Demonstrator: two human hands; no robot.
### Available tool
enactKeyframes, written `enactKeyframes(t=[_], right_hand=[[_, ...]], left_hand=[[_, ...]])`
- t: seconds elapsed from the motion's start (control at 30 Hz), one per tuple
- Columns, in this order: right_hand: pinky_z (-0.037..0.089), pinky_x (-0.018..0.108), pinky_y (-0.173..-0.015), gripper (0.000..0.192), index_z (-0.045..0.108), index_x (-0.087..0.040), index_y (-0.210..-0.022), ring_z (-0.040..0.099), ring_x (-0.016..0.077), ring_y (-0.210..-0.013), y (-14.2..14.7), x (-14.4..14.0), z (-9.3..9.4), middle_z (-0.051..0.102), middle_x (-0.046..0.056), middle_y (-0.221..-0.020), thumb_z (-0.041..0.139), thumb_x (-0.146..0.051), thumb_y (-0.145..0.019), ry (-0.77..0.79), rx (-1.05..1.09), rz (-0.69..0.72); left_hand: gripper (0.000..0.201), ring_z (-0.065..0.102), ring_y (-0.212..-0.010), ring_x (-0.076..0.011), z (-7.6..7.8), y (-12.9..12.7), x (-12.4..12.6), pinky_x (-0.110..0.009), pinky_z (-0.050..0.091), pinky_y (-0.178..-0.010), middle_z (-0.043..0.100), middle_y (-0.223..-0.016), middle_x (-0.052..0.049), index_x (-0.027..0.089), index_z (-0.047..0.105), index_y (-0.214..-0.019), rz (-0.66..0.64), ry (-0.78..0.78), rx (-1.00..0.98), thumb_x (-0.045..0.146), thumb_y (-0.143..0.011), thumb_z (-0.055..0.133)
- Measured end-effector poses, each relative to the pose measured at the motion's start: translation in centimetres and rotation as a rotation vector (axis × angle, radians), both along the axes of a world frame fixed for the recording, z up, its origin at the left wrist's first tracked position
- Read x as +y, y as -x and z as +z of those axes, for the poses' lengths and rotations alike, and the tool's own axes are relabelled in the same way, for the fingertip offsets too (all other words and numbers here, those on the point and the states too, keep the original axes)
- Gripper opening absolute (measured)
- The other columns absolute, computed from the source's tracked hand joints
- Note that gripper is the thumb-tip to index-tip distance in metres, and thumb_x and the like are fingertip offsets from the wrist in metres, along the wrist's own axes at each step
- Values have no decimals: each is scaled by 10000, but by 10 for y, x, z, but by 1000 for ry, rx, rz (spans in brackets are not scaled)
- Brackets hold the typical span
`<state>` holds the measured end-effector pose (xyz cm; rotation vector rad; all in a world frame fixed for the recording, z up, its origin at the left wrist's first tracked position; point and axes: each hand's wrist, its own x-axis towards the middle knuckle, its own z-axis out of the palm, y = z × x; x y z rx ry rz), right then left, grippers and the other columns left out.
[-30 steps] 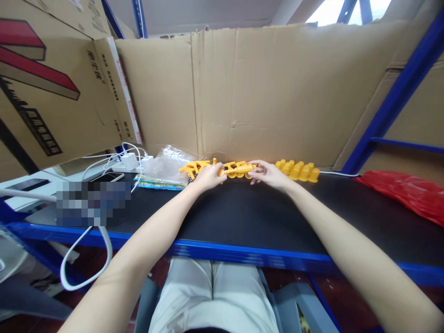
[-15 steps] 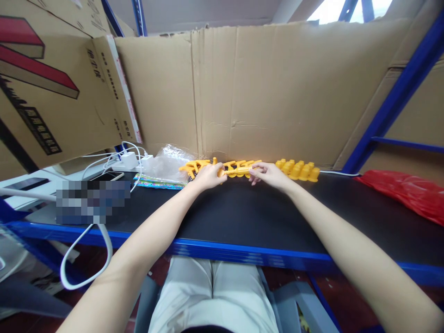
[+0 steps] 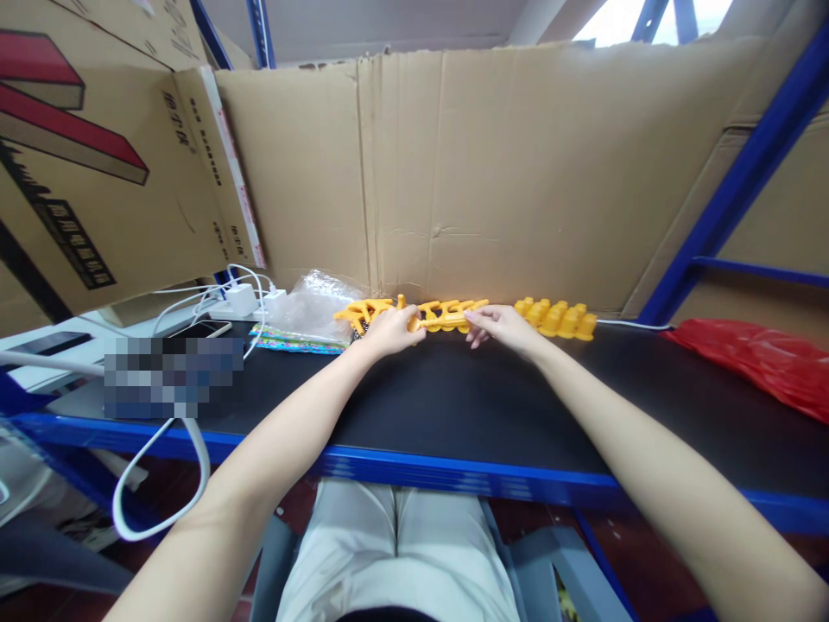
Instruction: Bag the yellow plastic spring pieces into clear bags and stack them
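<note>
Yellow rod: a slim yellow piece (image 3: pixel 448 320) spans the gap between the two hands, near the back of the worktop (image 3: pixel 466 402) and lying roughly level from left to right; whether it touches the surface cannot be told.
Left hand: the fingers of the left hand (image 3: pixel 392 332) are curled closed about the rod's left end, the palm turned mostly away from view.
Right hand: the fingers of the right hand (image 3: pixel 497 326) are drawn close together, tips meeting the rod's right end; whether they pinch it or only touch it cannot be told.
Behind the rod: yellow looped parts (image 3: pixel 446 307) in a row, partly hidden by the rod and fingers.
Beyond the left hand: yellow branching parts (image 3: pixel 366 307), with something dark and chain-like beneath, too small to make out.
Beyond the right hand: yellow cup-shaped pieces (image 3: pixel 558 320), standing bunched in rows.
Further left: a clear plastic bag (image 3: pixel 317 307) over a colourful flat packet (image 3: pixel 299 342); then white chargers (image 3: pixel 242 300) with tangled cables, and a blurred-out patch at the front.
Further right: a crumpled red plastic bag (image 3: pixel 757 363) at the worktop's end.
Backdrop: a tall cardboard sheet (image 3: pixel 518 181) behind everything, a printed cardboard box (image 3: pixel 97 190) at left, a slanting blue post (image 3: pixel 729 173) at right.
Below: light trousers (image 3: pixel 395 553), under the blue front edge.
</note>
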<state>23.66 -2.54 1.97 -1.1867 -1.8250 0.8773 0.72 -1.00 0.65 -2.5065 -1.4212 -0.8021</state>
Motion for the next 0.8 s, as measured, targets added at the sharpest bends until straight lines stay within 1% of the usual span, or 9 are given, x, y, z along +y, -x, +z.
enactKeyframes(t=[0.17, 0.4, 0.7, 0.8], right_hand=[[492, 273, -533, 438, 555, -151, -688, 600, 142, -492, 1, 1, -1, 653, 77, -615, 537, -588, -714, 29, 51, -4], [486, 280, -486, 434, 567, -153, -666, 593, 154, -474, 4, 0, -2, 645, 83, -589, 560, -586, -697, 84, 112, -58], [472, 269, -451, 426, 565, -151, -694, 593, 159, -467, 6, -1, -2, 642, 84, -582, 569, -577, -697, 133, 149, -83], [471, 260, -455, 403, 571, -144, -736, 587, 150, -457, 7, -2, -3, 638, 77, -580, 579, -546, -711, 170, 184, -85]], left_hand=[[291, 591, -719, -194, 0, -2, -1, -273, 412, -636, 625, -736, -38, 207, 576, -956, 16, 7, -4, 394, -756, 479], [295, 593, -713, -196, -1, -3, 0, -277, 415, -641, 624, -730, -39, 207, 571, -970, 19, 16, -13, 391, -757, 482], [292, 596, -710, -201, -3, -2, 3, -275, 415, -627, 620, -717, -37, 208, 566, -965, 10, -6, 6, 399, -763, 475], [299, 598, -723, -205, -3, -2, 3, -281, 420, -637, 621, -727, -37, 210, 559, -980, 18, 2, 9, 407, -773, 467]])
